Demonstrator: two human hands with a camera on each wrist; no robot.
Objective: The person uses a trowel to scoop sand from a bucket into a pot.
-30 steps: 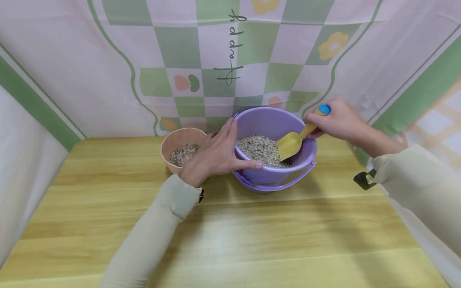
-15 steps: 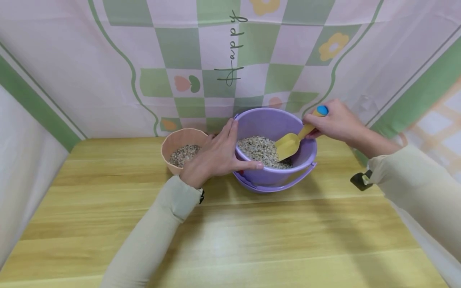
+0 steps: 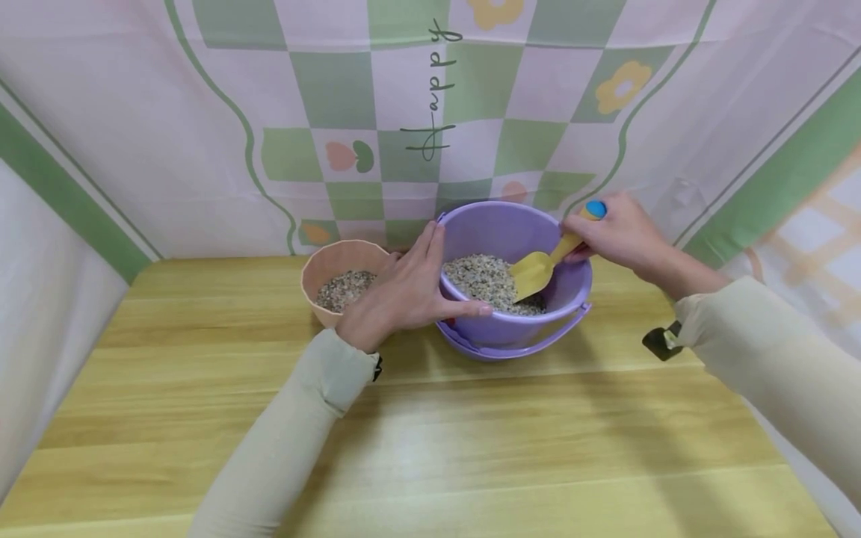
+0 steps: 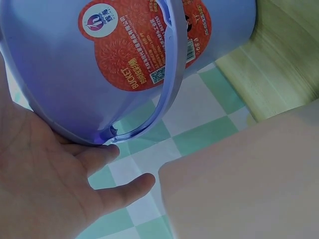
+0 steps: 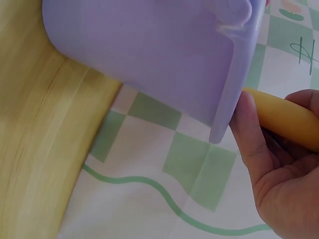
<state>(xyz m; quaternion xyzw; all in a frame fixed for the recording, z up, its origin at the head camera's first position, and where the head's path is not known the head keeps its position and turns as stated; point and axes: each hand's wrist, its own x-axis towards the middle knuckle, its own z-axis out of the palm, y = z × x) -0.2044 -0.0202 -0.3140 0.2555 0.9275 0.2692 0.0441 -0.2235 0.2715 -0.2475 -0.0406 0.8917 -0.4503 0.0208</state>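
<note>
A purple bucket [image 3: 511, 329] stands near the back of the table, holding grey-beige gravel-like grains [image 3: 484, 280]. My left hand [image 3: 406, 291] rests against its left side, fingers extended along the outside and thumb lying over the near rim. In the left wrist view the fingers [image 4: 124, 194] look spread and fairly straight beside the bucket's rim. My right hand [image 3: 625, 232] grips the handle of a yellow toy shovel [image 3: 534, 275] with a blue end. The shovel's blade dips into the grains at the right. In the right wrist view the fingers wrap round the yellow handle [image 5: 279, 117].
A peach-coloured bowl [image 3: 323, 273] with similar grains stands just left of the bucket, partly behind my left hand. A checked cloth [image 3: 336, 90] hangs behind the wooden table [image 3: 430, 448]. The bucket's handle [image 3: 538, 345] hangs down at its front.
My right hand has shifted slightly left, and the shovel's blade has moved left and a little deeper into the grains. My left hand and both containers have stayed nearly still.
</note>
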